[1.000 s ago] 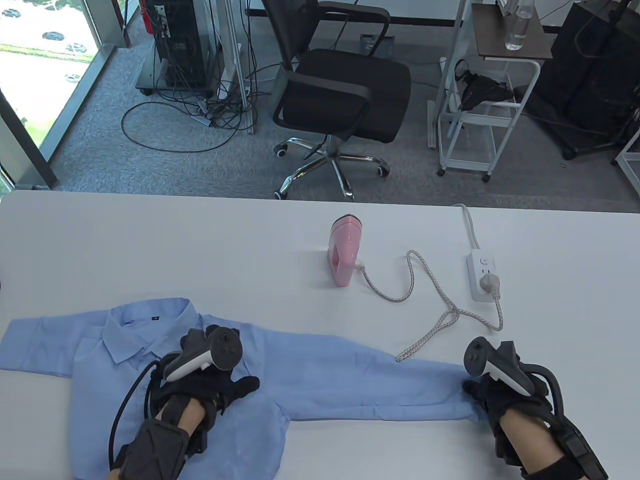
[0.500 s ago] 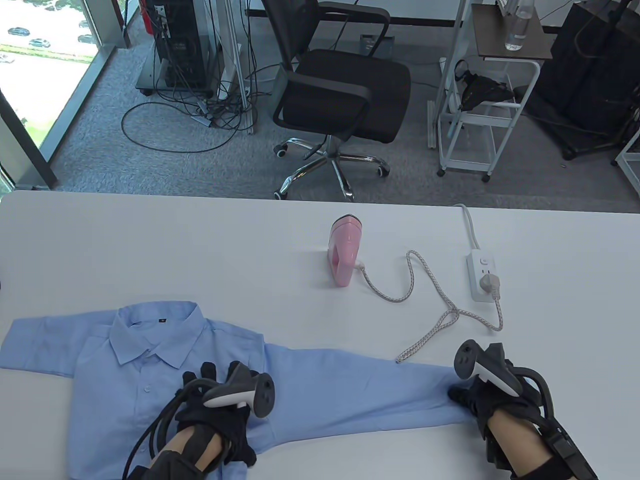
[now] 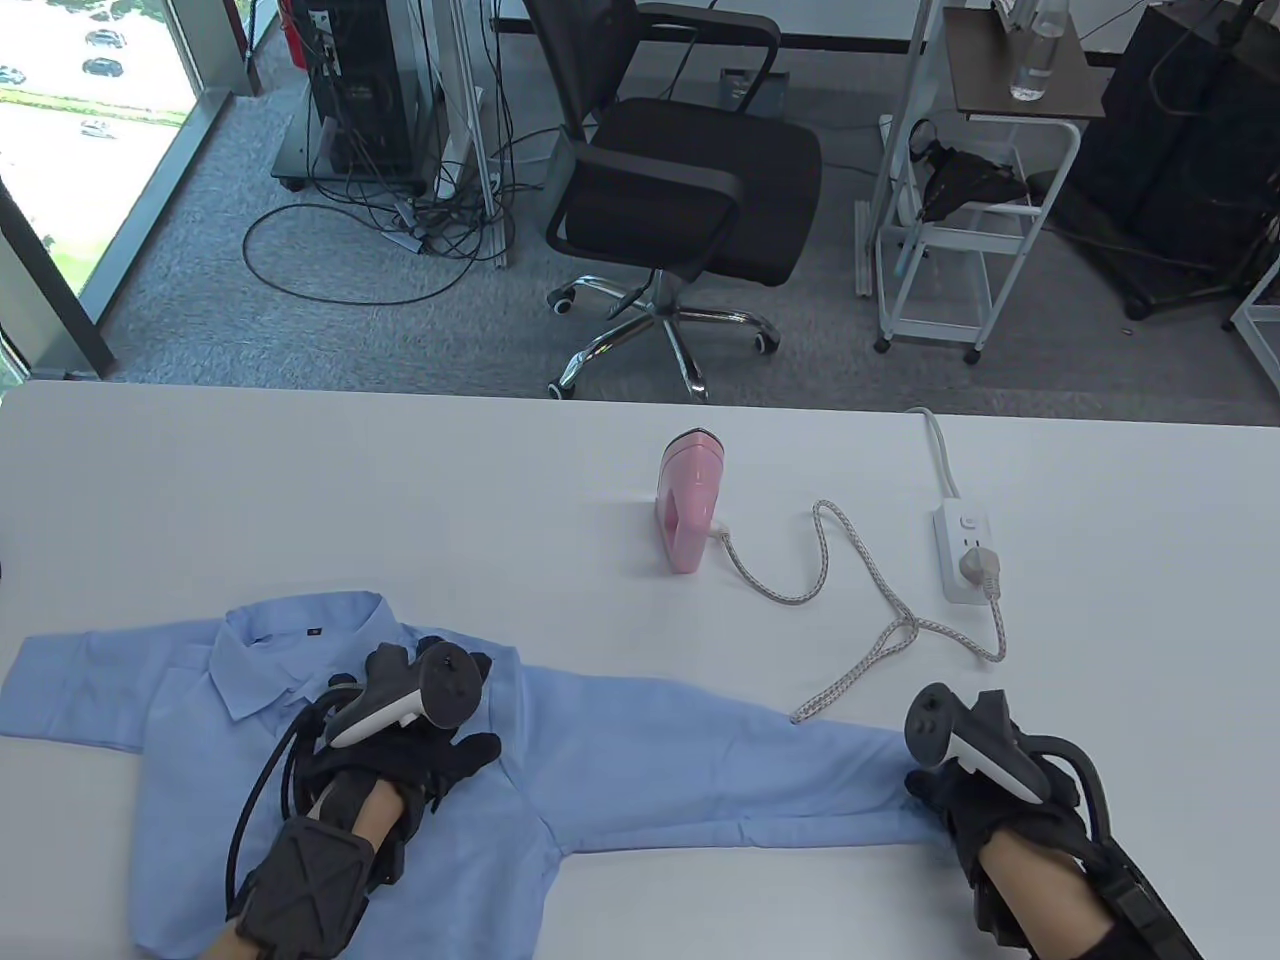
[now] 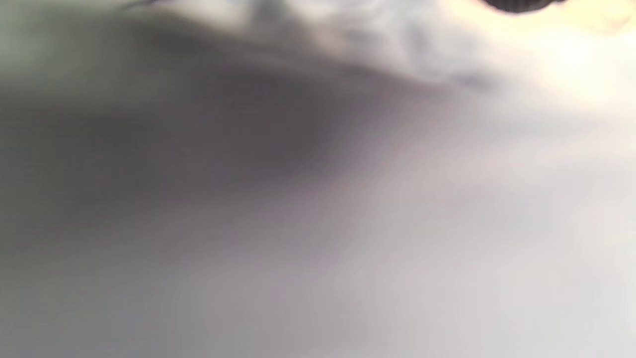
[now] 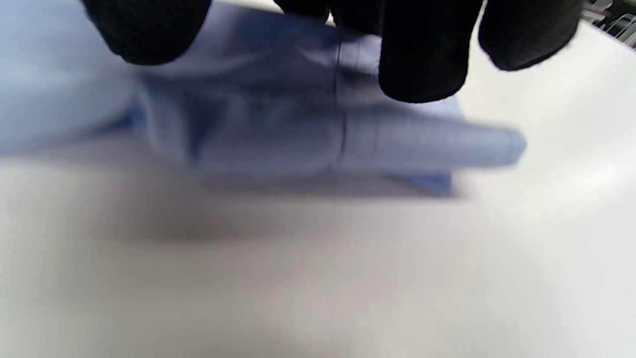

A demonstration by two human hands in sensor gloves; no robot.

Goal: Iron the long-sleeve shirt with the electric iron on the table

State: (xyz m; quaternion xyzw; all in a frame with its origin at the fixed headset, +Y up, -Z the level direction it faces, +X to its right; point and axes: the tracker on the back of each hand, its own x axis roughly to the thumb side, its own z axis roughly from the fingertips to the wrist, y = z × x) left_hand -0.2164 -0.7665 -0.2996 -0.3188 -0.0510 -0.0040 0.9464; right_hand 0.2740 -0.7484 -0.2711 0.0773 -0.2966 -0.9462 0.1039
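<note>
A light blue long-sleeve shirt (image 3: pixel 300 790) lies front side up at the table's front left. Its one sleeve (image 3: pixel 700 760) stretches right along the front edge. My left hand (image 3: pixel 440 720) rests on the shirt's chest just right of the collar (image 3: pixel 290 660), fingers spread. The left wrist view is a close blur of pale surface. My right hand (image 3: pixel 935 790) holds the sleeve's cuff (image 5: pixel 427 144), and its fingertips (image 5: pixel 422 64) lie on the fabric. The pink electric iron (image 3: pixel 688 500) stands alone mid-table, apart from both hands.
The iron's braided cord (image 3: pixel 850 590) loops across the table to a white power strip (image 3: pixel 965 550) at the right, and one loop ends near the sleeve. An office chair (image 3: pixel 680 170) and a white cart (image 3: pixel 960 200) stand beyond the far edge.
My left hand moved from the shirt's side near the armpit back up and left onto the chest by the collar. The collar shifted slightly left. My right hand stayed on the cuff.
</note>
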